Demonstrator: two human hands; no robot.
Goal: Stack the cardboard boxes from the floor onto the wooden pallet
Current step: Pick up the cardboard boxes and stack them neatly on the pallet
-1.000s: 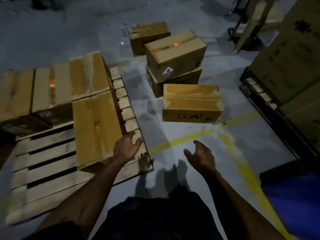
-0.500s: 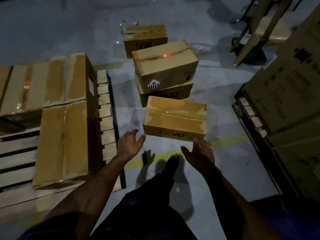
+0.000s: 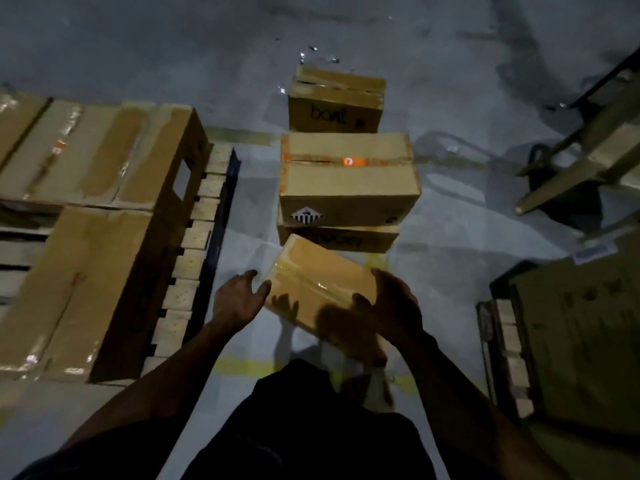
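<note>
Filling the left of the frame, the wooden pallet [image 3: 194, 233] carries boxes packed edge to edge, I judge to save room. At centre, floor boxes [image 3: 346, 181] wait stacked; the far one reads "boat". Lower centre, my left hand [image 3: 239, 299] and right hand [image 3: 391, 306] clasp a tilted box [image 3: 318, 278], apparently lifting it.

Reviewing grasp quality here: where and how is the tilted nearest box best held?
By its two short ends, one hand from each side. The nearest box lies long across the body and tilted, with the left hand and right hand already at those ends.
</note>
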